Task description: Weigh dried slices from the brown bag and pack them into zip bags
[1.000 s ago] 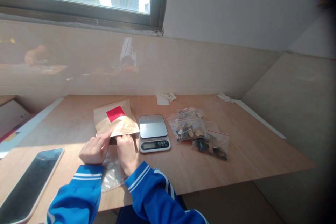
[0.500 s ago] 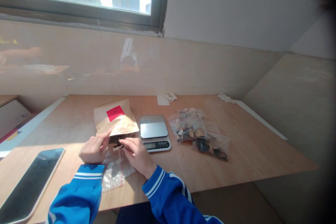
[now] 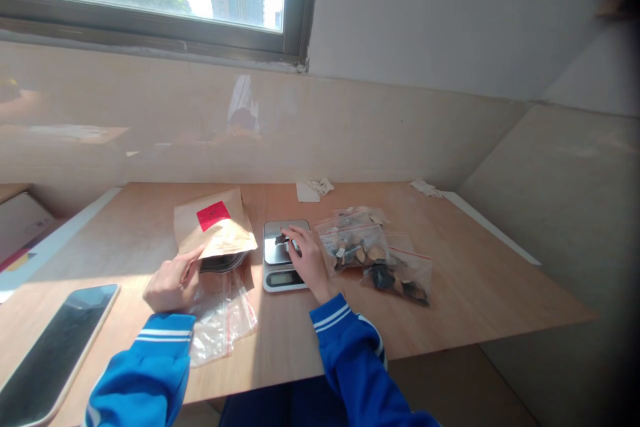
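My left hand (image 3: 173, 282) is closed on the lower edge of a brown paper bag (image 3: 235, 235) with a red label, holding its mouth apart. Dark contents are partly visible inside that opening. Over the steel plate of a small digital scale (image 3: 271, 255), my right hand (image 3: 310, 263) pinches a small dark dried slice (image 3: 281, 239). I cannot tell whether the slice touches the plate. Flat, clear zip bags (image 3: 215, 332) lie just below the paper bag, beside my left wrist.
Right of the scale, several clear zip bags (image 3: 373, 240) hold dark and pale dried slices. A phone (image 3: 60, 353) lies at the left. Crumpled tissue (image 3: 320, 187) and a white scrap (image 3: 427, 188) lie along the table's back edge, by the wall.
My right hand has moved right, from the mouth of the paper bag to above the scale, carrying the dark slice. My left hand stays at the bag.
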The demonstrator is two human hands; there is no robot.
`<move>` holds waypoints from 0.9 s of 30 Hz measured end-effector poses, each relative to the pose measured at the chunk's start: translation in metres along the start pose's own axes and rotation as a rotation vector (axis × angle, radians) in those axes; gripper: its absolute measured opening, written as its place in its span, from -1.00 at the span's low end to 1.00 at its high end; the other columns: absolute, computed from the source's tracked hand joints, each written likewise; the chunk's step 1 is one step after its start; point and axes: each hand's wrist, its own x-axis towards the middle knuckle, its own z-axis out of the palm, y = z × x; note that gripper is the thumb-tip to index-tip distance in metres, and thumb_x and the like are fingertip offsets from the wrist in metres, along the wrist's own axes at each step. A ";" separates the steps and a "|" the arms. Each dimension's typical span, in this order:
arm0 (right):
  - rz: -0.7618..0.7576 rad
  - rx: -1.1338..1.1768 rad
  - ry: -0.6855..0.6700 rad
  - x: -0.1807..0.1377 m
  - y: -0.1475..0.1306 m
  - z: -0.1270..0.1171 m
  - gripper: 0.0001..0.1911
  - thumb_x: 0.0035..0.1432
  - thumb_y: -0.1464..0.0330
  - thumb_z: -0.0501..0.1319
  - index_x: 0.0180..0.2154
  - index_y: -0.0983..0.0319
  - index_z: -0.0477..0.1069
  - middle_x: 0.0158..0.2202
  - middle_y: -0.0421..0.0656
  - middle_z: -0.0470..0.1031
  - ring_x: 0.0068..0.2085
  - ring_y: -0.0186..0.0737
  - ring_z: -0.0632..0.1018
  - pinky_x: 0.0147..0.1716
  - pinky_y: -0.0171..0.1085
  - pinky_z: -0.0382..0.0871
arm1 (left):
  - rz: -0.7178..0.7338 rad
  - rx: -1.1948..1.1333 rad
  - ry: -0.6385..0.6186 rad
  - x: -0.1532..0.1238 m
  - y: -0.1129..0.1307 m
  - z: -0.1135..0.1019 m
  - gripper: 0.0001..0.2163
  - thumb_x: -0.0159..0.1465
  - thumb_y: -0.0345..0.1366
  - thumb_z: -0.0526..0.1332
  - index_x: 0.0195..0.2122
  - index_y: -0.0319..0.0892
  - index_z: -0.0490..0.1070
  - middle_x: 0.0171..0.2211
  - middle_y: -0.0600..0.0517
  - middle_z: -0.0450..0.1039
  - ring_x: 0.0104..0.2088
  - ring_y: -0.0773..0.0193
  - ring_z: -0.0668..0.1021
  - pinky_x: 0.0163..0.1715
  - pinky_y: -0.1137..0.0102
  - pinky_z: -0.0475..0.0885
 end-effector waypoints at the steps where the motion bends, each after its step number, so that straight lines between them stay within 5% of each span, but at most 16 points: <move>1: -0.010 -0.027 -0.018 0.002 0.005 0.000 -0.57 0.21 0.55 0.01 0.03 0.14 0.44 0.00 -0.07 0.45 0.06 -0.18 0.43 0.09 -0.15 0.35 | 0.010 -0.005 0.006 0.000 0.000 0.000 -0.79 0.24 -0.25 0.19 -0.16 -0.10 0.57 -0.47 0.01 0.55 -0.50 0.32 0.47 -0.47 0.44 0.29; 19: 0.067 0.069 -0.011 0.002 0.022 0.003 -0.34 0.03 0.64 -0.06 0.18 0.26 0.24 0.18 -0.04 0.34 0.20 -0.21 0.35 0.18 -0.15 0.28 | -0.002 -0.025 -0.011 0.000 0.000 0.000 -0.79 0.24 -0.25 0.19 -0.18 -0.11 0.58 -0.46 0.01 0.56 -0.50 0.31 0.46 -0.44 0.45 0.30; 27: 0.035 -0.056 -0.034 0.002 0.019 0.006 -0.59 0.23 0.47 0.00 0.09 0.22 0.33 0.15 -0.05 0.38 0.18 -0.15 0.36 0.19 -0.07 0.20 | 0.030 -0.021 -0.010 0.000 -0.002 0.000 -0.80 0.22 -0.25 0.21 -0.18 -0.08 0.57 -0.46 0.04 0.57 -0.51 0.33 0.48 -0.46 0.46 0.31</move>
